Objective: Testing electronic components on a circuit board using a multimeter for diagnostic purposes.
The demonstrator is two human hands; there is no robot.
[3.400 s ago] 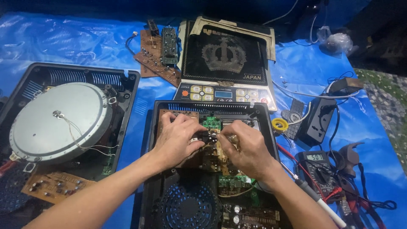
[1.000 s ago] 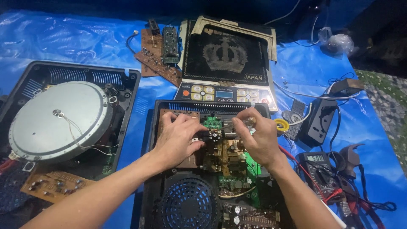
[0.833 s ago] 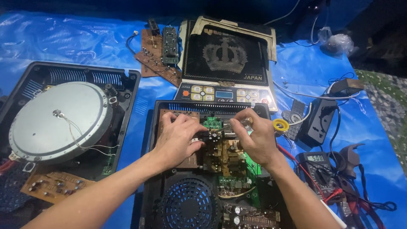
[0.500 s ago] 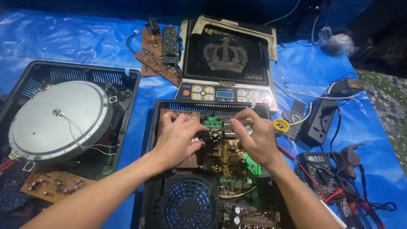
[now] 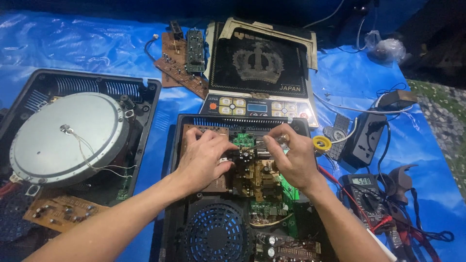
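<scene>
Board [image 5: 255, 177] sat in open black case [image 5: 179, 145], just above fan [image 5: 216, 237]; left hand [image 5: 204, 157] lay spread on it; right hand [image 5: 293, 157] pinched small metal part [image 5: 266, 145]; likely stiff, light, fragile; best held by edges.

I see two screens. The cooktop [image 5: 259, 63] beyond the open case [image 5: 242, 194] has a small pale-blue rectangular display [image 5: 256, 107] in its button strip, with white lettering and a grey emblem printed on the black glass. Right of the case, a meter's [image 5: 364, 196] greyish rectangular screen [image 5: 361, 181] shows dark digits.
</scene>
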